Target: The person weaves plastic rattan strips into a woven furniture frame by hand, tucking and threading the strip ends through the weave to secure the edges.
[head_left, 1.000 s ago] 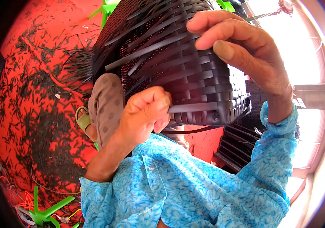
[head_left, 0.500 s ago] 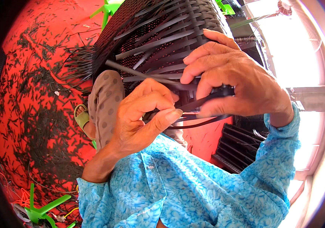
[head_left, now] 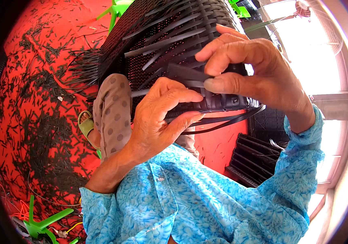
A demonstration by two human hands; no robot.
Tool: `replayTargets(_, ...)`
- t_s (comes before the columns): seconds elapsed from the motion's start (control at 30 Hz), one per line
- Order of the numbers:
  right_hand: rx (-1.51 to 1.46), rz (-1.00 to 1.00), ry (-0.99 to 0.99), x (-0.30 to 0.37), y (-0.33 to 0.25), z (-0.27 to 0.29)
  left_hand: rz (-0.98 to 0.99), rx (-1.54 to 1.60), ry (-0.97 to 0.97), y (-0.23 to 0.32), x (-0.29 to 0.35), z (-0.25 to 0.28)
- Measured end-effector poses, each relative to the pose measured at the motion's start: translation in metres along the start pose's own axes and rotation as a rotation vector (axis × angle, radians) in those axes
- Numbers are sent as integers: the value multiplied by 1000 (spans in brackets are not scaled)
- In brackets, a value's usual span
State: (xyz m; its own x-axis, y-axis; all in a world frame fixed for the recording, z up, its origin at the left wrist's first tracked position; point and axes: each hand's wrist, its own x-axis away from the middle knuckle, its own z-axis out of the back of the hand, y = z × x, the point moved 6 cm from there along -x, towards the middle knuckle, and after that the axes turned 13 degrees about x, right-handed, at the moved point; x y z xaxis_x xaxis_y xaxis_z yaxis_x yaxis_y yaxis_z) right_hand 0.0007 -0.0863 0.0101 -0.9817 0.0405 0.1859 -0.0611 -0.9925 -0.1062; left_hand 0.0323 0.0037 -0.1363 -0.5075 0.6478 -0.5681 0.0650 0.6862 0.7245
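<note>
A dark woven plastic-strip piece (head_left: 218, 18), with many loose flat strip ends, lies in front of me, its near edge close to my body. My right hand (head_left: 259, 75) pinches a flat black strip (head_left: 186, 73) between thumb and forefinger, above the weave; the strip is slightly blurred. At the near edge, my left hand (head_left: 157, 114) has its forefinger on top and its thumb below, with the dark rim between them. Its other fingers are curled and partly hidden. Black strips (head_left: 227, 120) loop out below the rim.
Short black offcuts (head_left: 56, 162) litter the red floor to my left. Green plastic legs (head_left: 40, 223) stand at lower left, and more green legs (head_left: 115, 12) at the top. A black slatted stack (head_left: 255, 156) sits to the right. My knee (head_left: 113, 105) is beside the weave.
My right hand has turned and drawn the strip up over the weave. My left fingers have parted from the strip and now straddle the rim, which shows more clearly.
</note>
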Motion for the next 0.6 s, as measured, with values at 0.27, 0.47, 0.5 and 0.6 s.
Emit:
replayTargets(0.27,-325,-203,48,-7,-3,-3,-42,20,59,-1,0,-2)
replayTargets(0.47,-250,-142,-69,-15,-6,-5,-58,15,56,1,-2,-7)
replayTargets(0.5,-240,-139,-78,-16,-5,-4,-31,28,63,-1,-2,-7)
replayTargets(0.6,-83,-43,-101,-16,-7,1,-44,-37,53,2,2,-9)
